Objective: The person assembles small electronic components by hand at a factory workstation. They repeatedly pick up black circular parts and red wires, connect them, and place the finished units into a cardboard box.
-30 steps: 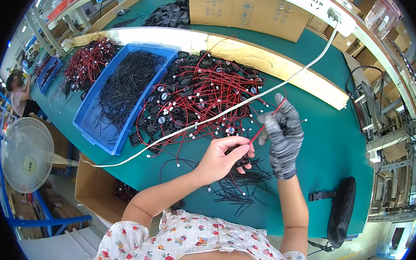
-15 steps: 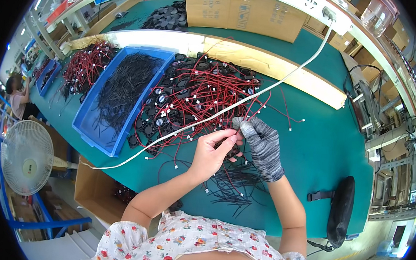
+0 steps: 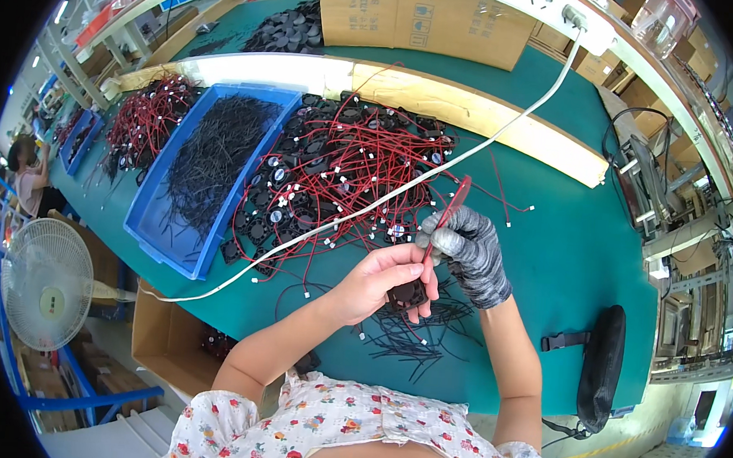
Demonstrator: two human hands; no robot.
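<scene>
My bare left hand (image 3: 380, 284) is closed round a small black cooling fan (image 3: 407, 296), whose square frame shows below the fingers. From the fan a folded bundle of red wires (image 3: 460, 194) stands up and leans to the right. My right hand (image 3: 474, 261), in a grey knitted glove, pinches this bundle just above the left fingertips. Beneath both hands, thin black strips (image 3: 414, 337) lie scattered on the green table (image 3: 549, 265). Just beyond them is a heap of black fans with tangled red wires (image 3: 353, 169) and small white connectors.
A blue tray (image 3: 144, 236) of black strips stands left of the heap. A white power cable (image 3: 507, 128) crosses over the heap from a socket strip (image 3: 548, 5). At the right edge lies a black pouch (image 3: 601, 369). A fan (image 3: 48, 285) and another person (image 3: 30, 175) are at left.
The red wires are now gathered into a raised, folded bundle at my right hand. The black fan has come into clearer view under my left fingers, and my right hand has shifted slightly right.
</scene>
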